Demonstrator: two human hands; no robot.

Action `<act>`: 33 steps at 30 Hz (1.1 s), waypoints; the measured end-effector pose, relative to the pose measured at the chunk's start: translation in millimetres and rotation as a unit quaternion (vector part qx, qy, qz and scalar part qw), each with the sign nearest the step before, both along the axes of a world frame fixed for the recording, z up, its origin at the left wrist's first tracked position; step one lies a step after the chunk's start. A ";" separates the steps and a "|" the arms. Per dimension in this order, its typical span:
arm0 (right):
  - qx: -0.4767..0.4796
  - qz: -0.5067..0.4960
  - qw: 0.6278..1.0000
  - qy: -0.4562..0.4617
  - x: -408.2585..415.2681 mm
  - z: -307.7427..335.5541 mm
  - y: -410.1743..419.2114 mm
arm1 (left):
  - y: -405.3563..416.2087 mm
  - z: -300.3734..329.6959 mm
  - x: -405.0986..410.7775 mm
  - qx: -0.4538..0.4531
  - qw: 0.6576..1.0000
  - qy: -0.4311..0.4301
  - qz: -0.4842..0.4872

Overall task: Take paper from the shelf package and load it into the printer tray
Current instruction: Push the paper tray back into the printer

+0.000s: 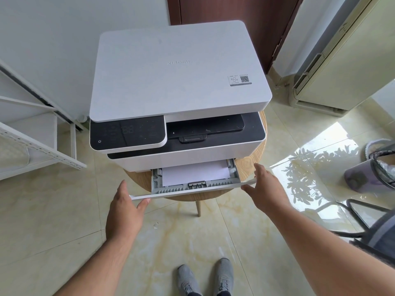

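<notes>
The printer sits on a round wooden desk. Its paper tray is pulled partway out below the printer's front, with white paper lying flat inside. The left hand, fingers relaxed, touches the tray's front panel at its left end; the right hand, fingers extended, touches its right end.

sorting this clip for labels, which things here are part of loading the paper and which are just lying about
Part of the job:
printer
tray, pulled partly out
paper lying in the tray
left hand and right hand, one at each end of the tray front

Just lying about:
round wooden table under the printer
white shelf
bin
air conditioner
</notes>
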State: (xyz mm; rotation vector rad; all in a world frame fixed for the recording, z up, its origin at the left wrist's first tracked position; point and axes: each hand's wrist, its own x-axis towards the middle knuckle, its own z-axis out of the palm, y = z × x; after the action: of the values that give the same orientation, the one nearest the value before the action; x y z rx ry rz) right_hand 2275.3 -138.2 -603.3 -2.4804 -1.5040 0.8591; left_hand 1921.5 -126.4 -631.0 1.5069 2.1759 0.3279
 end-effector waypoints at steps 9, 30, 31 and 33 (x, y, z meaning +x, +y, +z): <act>0.010 -0.004 1.000 -0.004 -2.1 2.7 7.4 | 8.6 -0.3 0.8 0.005 1.000 -0.003 0.002; 0.023 -0.019 0.999 0.013 -5.3 11.1 31.6 | 35.0 -4.0 2.2 0.025 1.000 -0.001 0.000; 0.024 -0.020 0.999 0.014 -5.1 11.3 32.5 | 36.2 -3.8 2.6 0.027 1.000 -0.003 0.002; 0.025 -0.026 0.999 0.019 -5.4 12.2 34.3 | 37.9 -3.3 3.6 0.027 1.000 -0.005 0.008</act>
State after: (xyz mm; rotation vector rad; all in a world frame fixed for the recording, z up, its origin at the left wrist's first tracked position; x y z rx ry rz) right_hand 2269.9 -103.9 -591.1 -2.4412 -1.4246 0.8441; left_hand 1925.1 -88.4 -634.4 1.5134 2.1888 0.4008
